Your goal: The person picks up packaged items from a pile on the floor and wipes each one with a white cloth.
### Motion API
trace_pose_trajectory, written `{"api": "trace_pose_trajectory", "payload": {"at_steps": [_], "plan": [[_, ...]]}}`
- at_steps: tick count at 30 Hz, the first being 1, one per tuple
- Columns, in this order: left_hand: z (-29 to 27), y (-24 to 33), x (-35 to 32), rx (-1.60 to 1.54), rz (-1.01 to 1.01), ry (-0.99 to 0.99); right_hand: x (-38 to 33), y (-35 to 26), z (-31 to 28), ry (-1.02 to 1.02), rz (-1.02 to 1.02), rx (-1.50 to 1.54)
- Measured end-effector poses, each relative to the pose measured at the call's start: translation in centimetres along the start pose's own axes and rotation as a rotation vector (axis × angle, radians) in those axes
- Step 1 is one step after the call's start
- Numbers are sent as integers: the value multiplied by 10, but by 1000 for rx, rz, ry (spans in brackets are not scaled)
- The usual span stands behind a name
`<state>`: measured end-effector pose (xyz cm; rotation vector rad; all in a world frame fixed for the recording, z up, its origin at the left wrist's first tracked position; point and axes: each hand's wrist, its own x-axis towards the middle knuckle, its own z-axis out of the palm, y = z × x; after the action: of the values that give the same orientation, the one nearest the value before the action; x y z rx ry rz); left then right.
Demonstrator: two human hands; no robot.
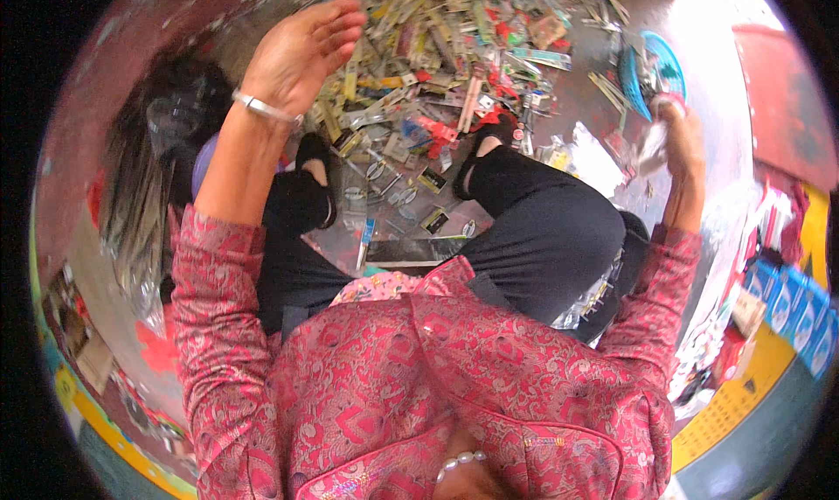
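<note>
My left hand is raised over the left side of a large heap of small packaged strips and flat pieces. Its fingers are loosely stretched, and nothing shows in it. On the right, my right hand is closed beside a round blue basket. A whitish, see-through piece, perhaps plastic, hangs by its fingers, blurred. Whether the hand also touches the basket I cannot tell. Dark contents partly fill the basket. Between my feet lie several small clear packets with black and gold cards.
A dark plastic bag and a purple round thing are at left. White sheets lie beyond my right knee. Blue boxes stand at far right near a red panel. A dark flat tray lies between my legs.
</note>
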<state>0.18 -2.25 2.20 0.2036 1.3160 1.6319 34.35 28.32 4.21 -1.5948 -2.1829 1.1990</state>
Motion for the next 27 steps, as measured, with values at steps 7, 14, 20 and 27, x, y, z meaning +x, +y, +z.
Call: {"api": "trace_pose_trajectory", "payload": {"at_steps": [7,14,20,27], "plan": [[-17,21,-11,-179,53,195,38,-125,155,-768,-316,55],[-28,29,-25,-272,23,313,34,-50,301,-865,-634,-788],[-38,25,-35,-237,95,422,17,-3,366,-911,-990,-1001],[-56,23,-38,-127,-4,315,26,27,407,-1014,-1190,-1145]]}}
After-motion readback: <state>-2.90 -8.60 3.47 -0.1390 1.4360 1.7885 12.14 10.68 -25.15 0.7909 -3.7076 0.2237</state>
